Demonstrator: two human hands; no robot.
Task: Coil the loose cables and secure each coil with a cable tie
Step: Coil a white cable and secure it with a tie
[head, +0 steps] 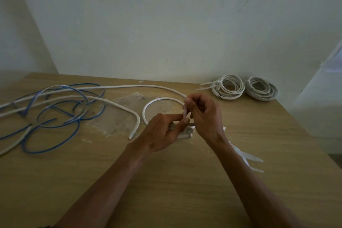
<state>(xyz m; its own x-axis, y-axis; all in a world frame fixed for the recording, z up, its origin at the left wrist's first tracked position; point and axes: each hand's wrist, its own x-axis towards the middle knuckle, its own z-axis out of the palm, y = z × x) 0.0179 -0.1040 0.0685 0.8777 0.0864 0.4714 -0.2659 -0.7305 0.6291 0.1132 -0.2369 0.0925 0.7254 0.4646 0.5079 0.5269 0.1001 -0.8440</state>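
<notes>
White round cable (pixel 157 100) is the job in hand. Near mid-table the left hand (pixel 162 133) has its fingers curled round a small bunch of loops (pixel 187 134), w/ thumb & forefinger reaching up to a thin translucent plastic cable tie (pixel 185 112). The right hand (pixel 205 116) pinches that tie's upper part btw thumb & fingertips, other fingers curled in. Can't tell if the tie's tail is through its head yet; the fingers hide it.

Done, judging by what lies on the light wooden table (pixel 185 200): 2 white coils at the far right by the wall, side by side. The nearer-centre coil (pixel 228 87) has tie tails sticking out; the outer coil (pixel 261 89) looks wound, but its tie isn't clear.

Left to do: the white cable being tied seems only partly gathered. An arc swings out from the hands and a long run trails off to the left edge. A free white end (pixel 131 135) lies just left of the hands. The thin blue cable (pixel 61 114) sprawls in loose loops at left, crossing the white runs, prob. untouched. Spare white ties (pixel 249 159) wait beside the right forearm. Roughly halfway, I'd say.
</notes>
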